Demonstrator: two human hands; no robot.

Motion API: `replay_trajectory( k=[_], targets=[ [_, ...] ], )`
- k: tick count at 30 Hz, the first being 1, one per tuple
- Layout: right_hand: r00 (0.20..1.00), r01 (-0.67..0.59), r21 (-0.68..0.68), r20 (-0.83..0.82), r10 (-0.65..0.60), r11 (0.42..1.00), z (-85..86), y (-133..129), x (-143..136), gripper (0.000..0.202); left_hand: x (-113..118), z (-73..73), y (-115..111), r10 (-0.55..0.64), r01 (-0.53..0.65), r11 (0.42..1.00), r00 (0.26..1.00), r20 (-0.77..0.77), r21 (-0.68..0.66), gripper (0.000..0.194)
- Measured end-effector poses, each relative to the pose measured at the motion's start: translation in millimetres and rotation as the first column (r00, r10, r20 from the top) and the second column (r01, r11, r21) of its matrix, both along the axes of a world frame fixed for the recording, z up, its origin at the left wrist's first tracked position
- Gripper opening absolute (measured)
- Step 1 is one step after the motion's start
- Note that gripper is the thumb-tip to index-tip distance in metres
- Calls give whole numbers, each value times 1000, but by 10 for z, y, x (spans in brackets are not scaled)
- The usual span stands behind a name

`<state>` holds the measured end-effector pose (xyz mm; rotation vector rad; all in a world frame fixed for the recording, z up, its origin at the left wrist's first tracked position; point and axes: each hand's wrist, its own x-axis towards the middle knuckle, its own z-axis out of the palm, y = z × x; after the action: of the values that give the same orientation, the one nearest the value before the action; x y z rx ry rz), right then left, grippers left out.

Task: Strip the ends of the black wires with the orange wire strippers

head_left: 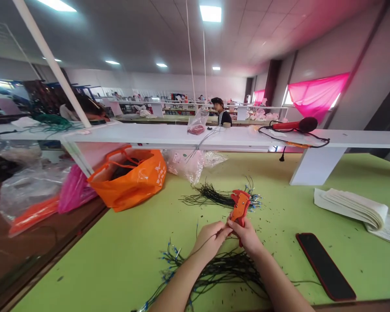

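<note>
My right hand (247, 237) is wrapped round the handles of an orange and red wire stripper (241, 206), whose head points away from me. My left hand (212, 236) is closed in a pinch right beside it, on a thin dark wire (201, 248) that trails back over the wrist. Whether the wire's end is inside the tool is hidden by my fingers. Beyond the stripper lies a bundle of black wires (211, 195) with blue and silver tips. A larger pile of black wires (227, 269) with blue ends spreads beneath my forearms.
Small dark scraps dot the green table (117, 255). A black phone-like slab with red edges (325, 265) and a folded paper pad (354, 207) lie right. An orange bag (133, 182) stands left. Above runs a white shelf (143, 133) bearing a red hairdryer-like tool (289, 125). A person (224, 116) sits beyond.
</note>
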<state>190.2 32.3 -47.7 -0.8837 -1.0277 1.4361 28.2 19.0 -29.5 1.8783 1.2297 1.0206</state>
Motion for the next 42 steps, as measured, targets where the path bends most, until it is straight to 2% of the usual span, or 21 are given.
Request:
replay_trajectory(
  k=[2,5,9,14,16,20,24,29,32,35,38,42],
  targets=[
    [999,-23,-1,-41,23,1000,3,2,-5,49,11,6,-4,-25,28,997,999,46,-67,38],
    [988,-12,-24,-153,8,1000,0,4,-47,49,25,3,4,26,0,993,978,206,-122,42],
    [953,44,-58,-298,-59,997,-6,6,-134,48,35,1,10,136,-110,990,906,402,-88,47],
    [910,157,-88,-373,-179,984,-1,23,-170,47,65,-15,-12,232,-234,971,855,464,-55,48],
    [907,189,-95,-364,-210,977,-8,33,-162,48,92,-28,-20,227,-226,972,836,499,-65,48],
    [923,226,-64,-306,-235,972,-43,46,-139,47,139,-48,-16,187,-136,982,803,566,-132,49],
    [933,241,-25,-270,-238,970,-71,58,-122,45,135,-42,11,215,-146,976,763,610,-161,45],
    [924,245,-28,-296,-242,969,-34,31,-127,44,112,-46,32,191,-126,981,762,619,-147,39],
    [945,148,-17,-293,-146,989,47,-11,-81,42,48,-39,66,223,-167,975,728,649,-147,41],
    [952,-89,-34,-298,75,995,143,-36,40,45,-77,4,135,295,-288,948,631,717,-137,46],
    [906,-333,-69,-301,298,941,197,-35,176,51,-188,59,200,331,-365,922,560,760,-132,48],
    [820,-548,-79,-247,516,833,168,-42,259,55,-219,96,204,315,-380,919,545,777,-106,47]
  ],
)
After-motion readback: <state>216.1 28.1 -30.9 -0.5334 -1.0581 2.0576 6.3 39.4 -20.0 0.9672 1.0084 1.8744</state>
